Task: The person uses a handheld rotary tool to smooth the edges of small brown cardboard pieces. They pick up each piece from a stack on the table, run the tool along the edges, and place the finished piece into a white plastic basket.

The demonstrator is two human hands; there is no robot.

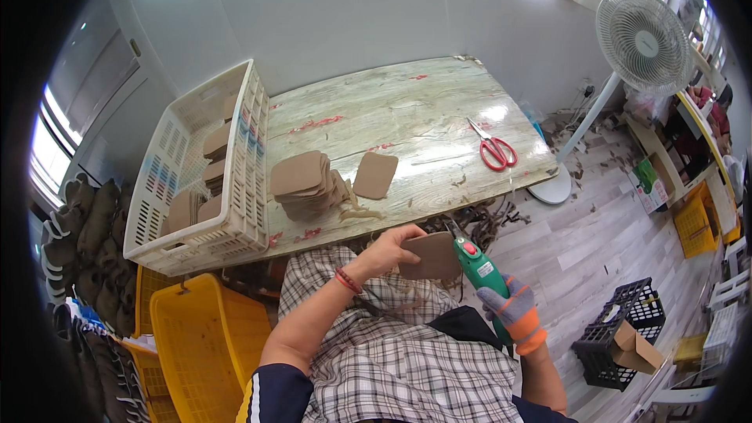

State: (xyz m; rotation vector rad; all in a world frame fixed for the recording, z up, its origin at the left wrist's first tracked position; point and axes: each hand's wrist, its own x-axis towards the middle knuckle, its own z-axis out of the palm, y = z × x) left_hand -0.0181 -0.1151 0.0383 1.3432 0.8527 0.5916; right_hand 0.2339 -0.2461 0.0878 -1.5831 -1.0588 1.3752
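Over my lap, my bare left hand [384, 254] grips a brown rounded-square pad [432, 258] by its left side. My right hand [513, 312], in a grey and orange glove, is wrapped round a green handheld electric cutter [479, 268] with a red button. The cutter's narrow metal tip is close to the pad's upper right edge; whether they touch I cannot tell. On the table, a stack of similar brown pads [301, 184] stands near the front edge, with a single pad [375, 175] lying to its right.
A white plastic crate [252, 157] with brown pads stands at the left of the table [407, 110]. Red-handled scissors [495, 153] lie at the right. Brown offcuts [486, 219] litter the floor by the table, near a standing fan [644, 43]. A yellow bin [207, 345] is at lower left.
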